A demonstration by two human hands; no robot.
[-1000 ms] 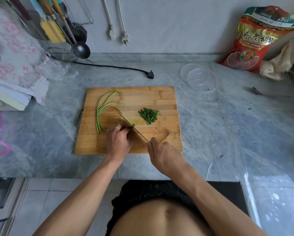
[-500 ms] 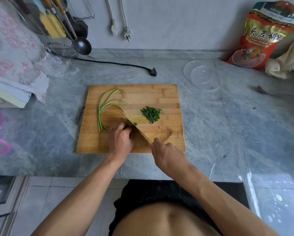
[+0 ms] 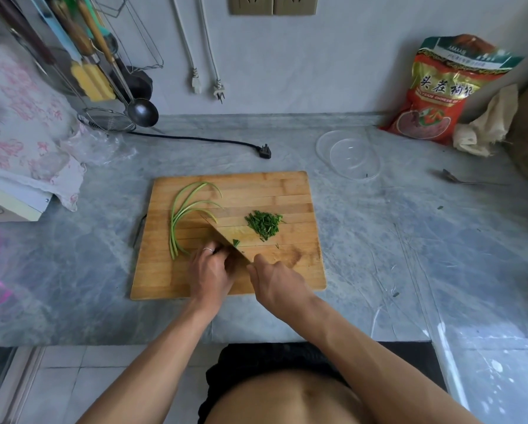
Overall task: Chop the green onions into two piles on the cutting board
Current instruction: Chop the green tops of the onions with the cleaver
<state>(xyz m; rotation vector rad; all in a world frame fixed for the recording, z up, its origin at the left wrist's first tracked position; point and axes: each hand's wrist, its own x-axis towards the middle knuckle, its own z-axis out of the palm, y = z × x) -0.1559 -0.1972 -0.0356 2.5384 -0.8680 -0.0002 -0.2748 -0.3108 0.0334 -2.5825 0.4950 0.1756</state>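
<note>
Right now the right hand [image 3: 276, 278] grips the knife [image 3: 226, 237], blade just beside the curled left hand [image 3: 209, 269] pinning the onions [image 3: 183, 215] on the board [image 3: 287, 191]; a slip could nick a knuckle or scatter bits away from the pile [image 3: 264, 224]

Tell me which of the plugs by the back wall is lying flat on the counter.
The black plug, at the end of the black cord behind the cutting board. The two white plugs hang on the wall instead.
</note>
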